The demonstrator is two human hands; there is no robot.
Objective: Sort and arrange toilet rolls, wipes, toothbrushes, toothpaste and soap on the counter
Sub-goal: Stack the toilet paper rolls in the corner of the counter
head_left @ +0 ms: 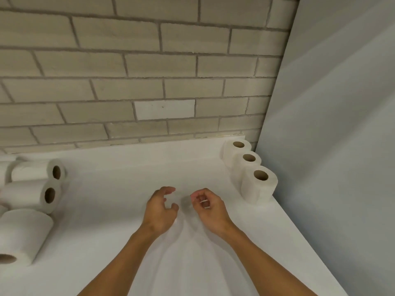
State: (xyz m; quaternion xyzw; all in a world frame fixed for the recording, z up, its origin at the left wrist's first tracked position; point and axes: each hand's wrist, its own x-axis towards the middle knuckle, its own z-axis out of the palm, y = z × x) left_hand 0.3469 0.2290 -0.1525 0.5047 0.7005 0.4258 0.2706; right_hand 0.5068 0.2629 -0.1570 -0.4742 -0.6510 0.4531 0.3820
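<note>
Three white toilet rolls stand upright in a row along the counter's right edge: a near roll [258, 184], a middle roll [248, 163] and a far roll [236, 149] by the brick wall. At the left, several more rolls lie on their sides, among them one [36, 170], one [30, 196] and one at the front [23, 233]. My left hand [161, 210] and my right hand [208, 208] hover close together over the middle of the white counter [128, 189]. Both hold nothing, with fingers loosely curled and apart.
A beige brick wall [139, 82] runs along the counter's back edge. A grey-white panel [331, 146] rises at the right, just beyond the upright rolls. The counter's right edge slants toward the bottom right.
</note>
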